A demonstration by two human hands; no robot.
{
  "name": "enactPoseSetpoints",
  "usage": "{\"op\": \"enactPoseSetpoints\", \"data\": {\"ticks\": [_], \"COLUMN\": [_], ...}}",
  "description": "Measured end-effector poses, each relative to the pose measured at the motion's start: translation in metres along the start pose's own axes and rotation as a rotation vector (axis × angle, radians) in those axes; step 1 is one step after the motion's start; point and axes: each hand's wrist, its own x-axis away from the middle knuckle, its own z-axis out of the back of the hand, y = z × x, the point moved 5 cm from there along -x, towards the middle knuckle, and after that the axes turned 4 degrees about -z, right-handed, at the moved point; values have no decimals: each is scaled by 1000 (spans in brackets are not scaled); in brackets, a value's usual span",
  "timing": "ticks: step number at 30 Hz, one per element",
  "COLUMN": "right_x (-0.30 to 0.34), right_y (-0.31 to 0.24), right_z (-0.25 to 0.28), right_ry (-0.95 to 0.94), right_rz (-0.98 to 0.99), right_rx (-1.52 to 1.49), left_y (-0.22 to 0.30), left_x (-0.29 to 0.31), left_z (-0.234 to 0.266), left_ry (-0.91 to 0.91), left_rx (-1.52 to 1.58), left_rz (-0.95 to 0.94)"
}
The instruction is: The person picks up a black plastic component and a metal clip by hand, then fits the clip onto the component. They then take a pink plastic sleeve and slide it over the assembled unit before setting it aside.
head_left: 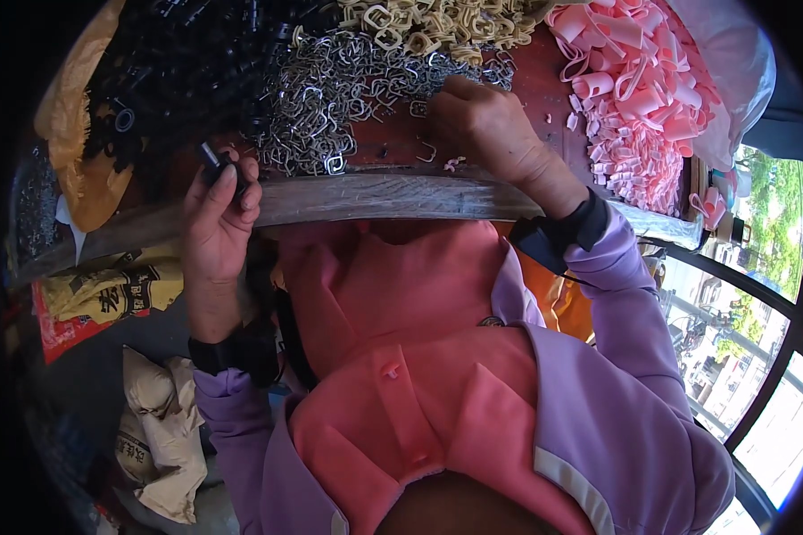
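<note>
One piece at a time, it is judged, is best teased from the silver metal loops (pixel 317 107) heaped on the red table (pixel 553 76), so that no tangled neighbours are dragged along; the black part (pixel 213 170) should be held steady, its pin (pixel 208 152) left clear. And at the near edge, that part is gripped snugly by the left hand (pixel 216 214), thumb against curled fingers! Over at the heap, the fingers of the right hand (pixel 491 127) are bunched narrowly; whether anything is pinched there cannot be told.

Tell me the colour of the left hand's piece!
The piece is black with a silvery tip, in the head view.
</note>
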Motion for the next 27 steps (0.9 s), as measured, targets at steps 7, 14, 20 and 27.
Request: {"op": "enactPoseSetpoints", "data": {"ticks": [7,14,20,27], "right_x": [-3,-2,-3,23], "right_y": [5,3,7,-45], "right_z": [-13,-13,-20,-14], "right_ry": [-25,36,-22,-501], "right_rz": [10,56,13,-370], "right_rx": [16,11,111,-1379], "left_y": [-13,-22,-27,-40], "left_x": [14,25,31,35], "left_z": [-11,-21,-33,-80], "left_ry": [46,23,57,-113], "left_rx": [-36,-62,-17,-470], "left_rz": [31,51,77,-96]}}
